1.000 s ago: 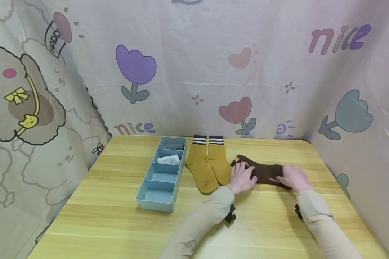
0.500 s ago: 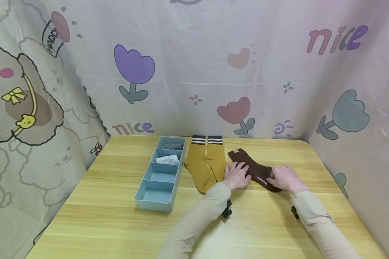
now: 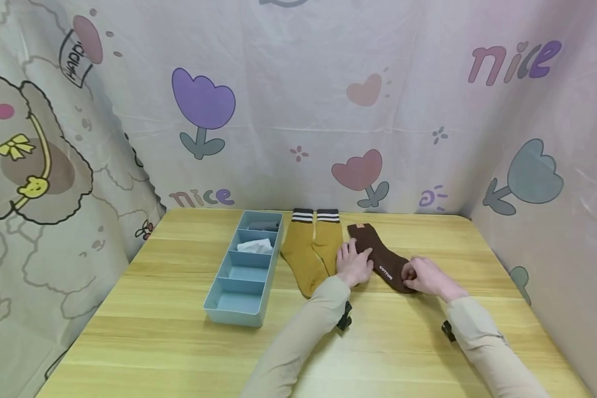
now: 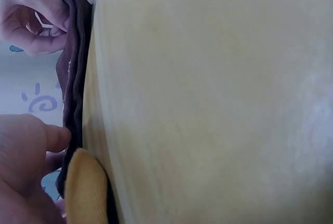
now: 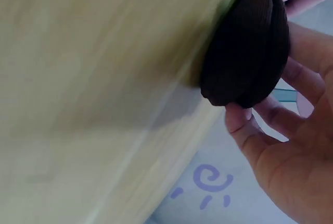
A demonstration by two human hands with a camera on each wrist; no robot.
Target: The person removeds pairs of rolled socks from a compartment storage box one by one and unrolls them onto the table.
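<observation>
A pair of dark brown socks (image 3: pixel 381 258), one laid on the other, lies slantwise on the table with "COTTON" lettering near the toe. My left hand (image 3: pixel 354 265) rests with spread fingers on the socks' left edge; its thumb touches them in the left wrist view. My right hand (image 3: pixel 426 275) pinches the toe end between thumb and fingers. From the right wrist camera, the layered brown toe (image 5: pixel 247 47) shows at the fingertips. Left of the brown pair lie two mustard socks (image 3: pixel 303 251) with striped cuffs, one partly covered by my left hand.
A blue-grey box (image 3: pixel 235 318) with several compartments stands left of the mustard socks. Inside are a dark grey folded item (image 3: pixel 263 226) and a white one (image 3: pixel 255 246), in the two far compartments. A printed curtain (image 3: pixel 278 110) hangs behind the wooden table (image 3: pixel 144 309).
The brown socks have turned from nearly crosswise to slanted, their cuff end swinging away from me and toe end coming left. Both hands have shifted left, the right more closely gripping the toe.
</observation>
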